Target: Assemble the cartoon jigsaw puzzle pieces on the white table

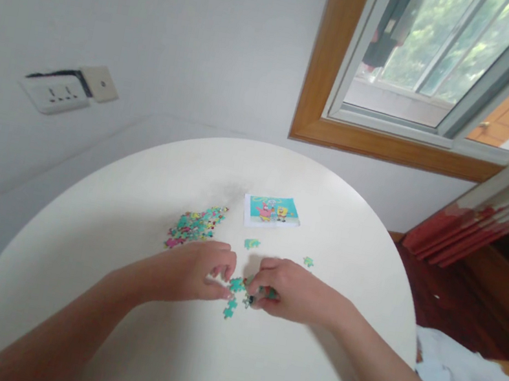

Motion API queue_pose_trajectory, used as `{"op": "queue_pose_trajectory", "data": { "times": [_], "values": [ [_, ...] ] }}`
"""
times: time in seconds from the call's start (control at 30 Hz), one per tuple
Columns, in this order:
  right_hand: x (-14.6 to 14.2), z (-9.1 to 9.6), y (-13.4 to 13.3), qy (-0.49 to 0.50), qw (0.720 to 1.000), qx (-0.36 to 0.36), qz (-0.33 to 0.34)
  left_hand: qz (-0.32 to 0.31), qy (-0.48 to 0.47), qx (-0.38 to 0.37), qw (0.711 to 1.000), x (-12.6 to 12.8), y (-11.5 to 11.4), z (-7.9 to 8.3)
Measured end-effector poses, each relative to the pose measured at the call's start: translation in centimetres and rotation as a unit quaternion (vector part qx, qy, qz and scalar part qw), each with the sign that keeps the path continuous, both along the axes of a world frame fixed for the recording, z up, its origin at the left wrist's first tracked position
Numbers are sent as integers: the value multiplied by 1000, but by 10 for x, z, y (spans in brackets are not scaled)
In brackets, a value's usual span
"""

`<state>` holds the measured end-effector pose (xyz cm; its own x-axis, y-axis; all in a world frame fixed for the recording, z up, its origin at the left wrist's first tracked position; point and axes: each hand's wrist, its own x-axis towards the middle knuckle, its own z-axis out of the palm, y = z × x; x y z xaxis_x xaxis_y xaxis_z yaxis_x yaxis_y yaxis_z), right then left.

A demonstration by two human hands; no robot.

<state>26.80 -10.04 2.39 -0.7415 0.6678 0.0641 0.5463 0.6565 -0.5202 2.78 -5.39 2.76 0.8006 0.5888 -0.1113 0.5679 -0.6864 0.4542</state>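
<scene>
The left hand point(201, 272) and right hand point(290, 290) face each other low over the white tabletop point(295, 375), with small turquoise jigsaw pieces point(236, 284) lying between their fingers. The left fingers are curled, and a gap shows between the thumb and the forefinger; the thumb tip is at the edge of those pieces. The right fingers bend down over a dark-marked piece point(248, 300), though whether they pinch it I cannot tell (the knuckles hide most of the contact). A narrow turquoise strip point(230, 308) lies just nearer the wearer than the left thumb tip. Beyond the left fingers, and a little to their left, a loose multicoloured heap of pieces point(194, 226) rests straight on the tabletop. Ahead of the gap between the hands lies a light green and yellow bit point(252, 243), and past it a cartoon picture sheet point(274, 212). One green piece point(308, 262) sits apart, beyond the right hand. Well right of the right fingers is a crumpled white bundle point(468, 376), possibly a bag, its contents unclear.
</scene>
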Motion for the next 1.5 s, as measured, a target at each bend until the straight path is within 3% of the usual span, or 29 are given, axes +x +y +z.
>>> {"op": "queue_pose_trajectory", "data": {
  "times": [0.13,0.3,0.57,0.7,0.8,0.9,1.07,1.5],
  "values": [
    [0,-1,0,19,1000,-2,2,22,27,-41,999,-2,-6,1],
    [3,3,3,17,999,-18,-27,42,57,-34,997,1,-10,2],
    [38,9,20,-19,981,-7,-191,28,37,-13,999,8,-12,2],
    [51,10,20,-32,981,-54,-182,25,-10,22,999,13,-11,-2],
    [53,11,17,-32,983,-83,-158,17,-72,88,993,23,-12,-7],
    [48,13,14,-36,986,-101,-132,-19,-117,133,984,36,-17,-14],
    [43,18,12,-56,981,-110,-148,-49,-102,132,985,47,-24,-22],
    [56,17,14,-83,975,-118,-168,-44,-115,108,987,38,-17,-23]
  ]
}}
